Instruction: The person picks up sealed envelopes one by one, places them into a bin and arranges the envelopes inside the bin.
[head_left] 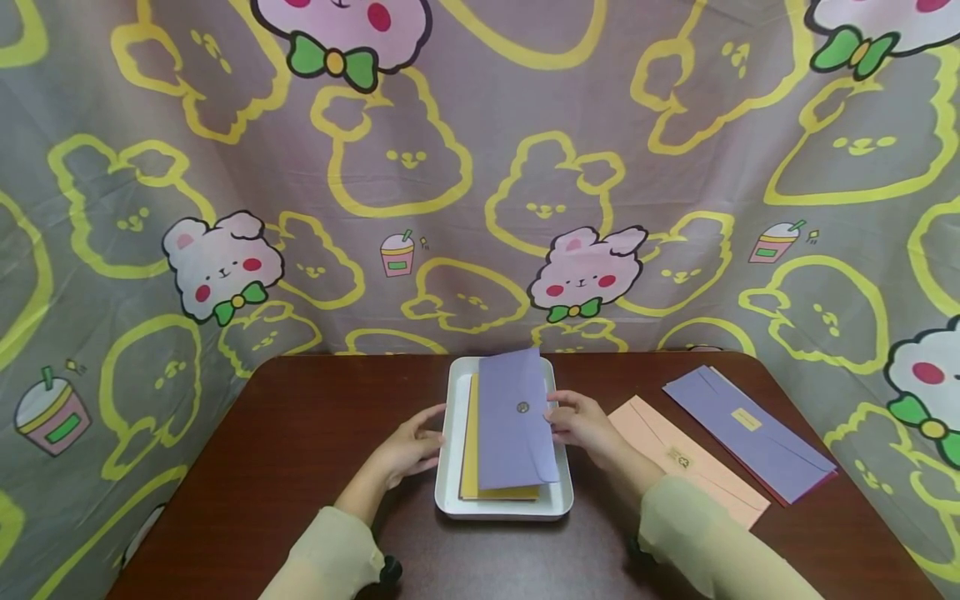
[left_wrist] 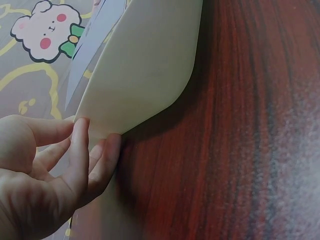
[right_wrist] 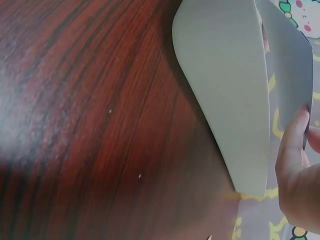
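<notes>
Right fingers [right_wrist: 292, 140] of yours pinched edge of purple envelope [head_left: 510, 454]; left fingers [left_wrist: 81, 150] touched wall of white tray [head_left: 453, 467], though whether they gripped it, could not tell. Purple envelope slanted above yellow envelope [head_left: 470, 467] in tray, top jutting past far rim. Peach envelope [head_left: 697, 471] lay rightward on table [head_left: 315, 442]. Step in hand, seemingly: shifting purple envelope at tray, in or out unclear. Next move likely called for steady tray, firm pinch, edge clear of rim.

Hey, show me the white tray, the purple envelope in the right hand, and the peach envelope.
White tray [head_left: 460, 396]: head view, bare floor on its left side.
Purple envelope [head_left: 512, 429]: head view, middle of its face.
Peach envelope [head_left: 680, 457]: head view, its middle, on the sticker.
</notes>
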